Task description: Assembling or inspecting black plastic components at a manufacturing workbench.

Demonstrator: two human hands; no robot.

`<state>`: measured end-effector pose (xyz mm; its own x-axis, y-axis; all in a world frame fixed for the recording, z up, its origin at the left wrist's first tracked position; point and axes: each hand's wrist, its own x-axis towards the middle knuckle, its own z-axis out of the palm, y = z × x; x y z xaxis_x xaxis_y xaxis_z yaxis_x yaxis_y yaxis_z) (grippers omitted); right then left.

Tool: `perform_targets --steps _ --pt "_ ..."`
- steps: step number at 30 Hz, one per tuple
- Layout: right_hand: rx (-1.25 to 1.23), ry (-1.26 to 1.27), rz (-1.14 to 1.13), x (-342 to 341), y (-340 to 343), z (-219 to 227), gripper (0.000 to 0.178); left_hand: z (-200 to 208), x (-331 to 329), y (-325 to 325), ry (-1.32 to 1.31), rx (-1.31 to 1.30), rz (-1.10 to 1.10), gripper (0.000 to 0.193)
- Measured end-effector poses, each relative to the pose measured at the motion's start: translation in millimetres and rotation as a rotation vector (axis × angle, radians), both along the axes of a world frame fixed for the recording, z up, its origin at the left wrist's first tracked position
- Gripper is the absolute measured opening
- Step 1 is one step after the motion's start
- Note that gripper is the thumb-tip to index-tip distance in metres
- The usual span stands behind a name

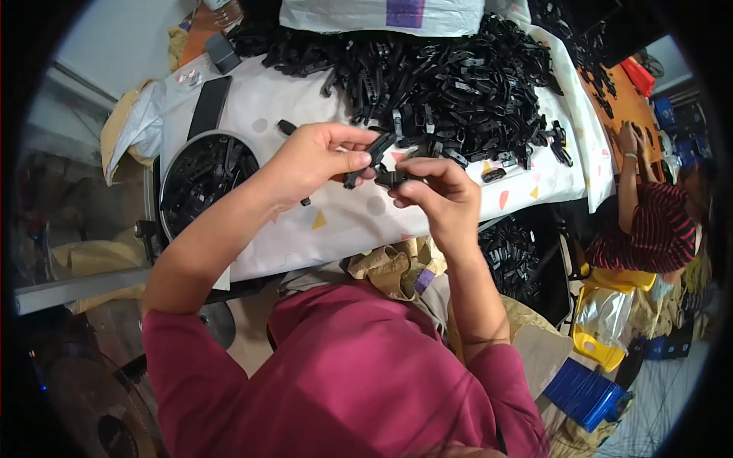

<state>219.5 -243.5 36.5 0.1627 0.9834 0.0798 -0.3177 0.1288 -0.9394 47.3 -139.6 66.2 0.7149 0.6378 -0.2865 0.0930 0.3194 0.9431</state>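
My left hand (319, 159) is closed round a narrow black plastic part (379, 146), held at a slant above the near half of the table. Just to its right, my right hand (444, 194) pinches a smaller black plastic piece (392, 179) between thumb and fingertips. The two pieces are very close together; whether they touch I cannot tell. Behind my hands spreads a big heap of similar black plastic parts (466, 95). A few loose ones lie near my hands, among them a short black piece (287, 127) beyond my left wrist.
A patterned white cloth (286, 237) covers the table. To the left stand a round container (169, 164) of black parts and a flat black slab (209, 107). A white sack (343, 17) sits behind the heap. Below right is a bin of black parts (513, 256). Another person (649, 229) works at right.
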Motion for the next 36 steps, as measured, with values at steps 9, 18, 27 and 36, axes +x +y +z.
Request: perform_targets --steps 9,18,27,36 --pt "0.263 -0.711 -0.074 2.7 -3.3 9.2 0.021 7.8 6.8 -13.5 0.064 0.473 -0.072 0.025" --pt "0.324 -0.792 -0.188 -8.4 -15.8 19.4 0.024 18.4 -3.1 -29.8 0.130 1.018 -0.099 0.030" --pt "0.169 -0.697 -0.051 -11.2 -11.6 14.4 0.034 9.2 -9.8 -32.8 0.154 1.215 -0.123 0.037" --pt "-0.048 -0.504 0.057 -2.0 -9.9 -4.5 0.053 12.2 -48.8 -41.3 0.414 1.095 -0.094 0.042"
